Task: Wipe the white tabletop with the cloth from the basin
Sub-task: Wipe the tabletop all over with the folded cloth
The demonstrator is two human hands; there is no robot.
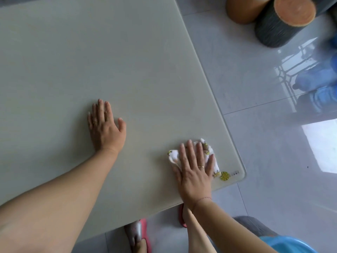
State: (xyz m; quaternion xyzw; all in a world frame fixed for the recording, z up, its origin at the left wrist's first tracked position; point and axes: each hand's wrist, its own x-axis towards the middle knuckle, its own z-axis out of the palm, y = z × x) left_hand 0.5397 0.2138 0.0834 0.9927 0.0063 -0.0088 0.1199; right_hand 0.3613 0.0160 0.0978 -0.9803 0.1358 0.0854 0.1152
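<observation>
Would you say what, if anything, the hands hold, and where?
Nothing gripped: right hand presses the cloth flat at its middle; left hand rests on the tabletop.

Soft, even daylight, fairly bright. The glossy floor [246, 84] throws it back: a window grille mirrored at the right and a washed-out white patch lower down. The pale counter [82, 52] stays matte, with only faint shadows hugging the left hand [104, 128] and right hand [195, 172]. The far right edge smears into blue blur, and the counter's edges bow with the wide lens.
</observation>
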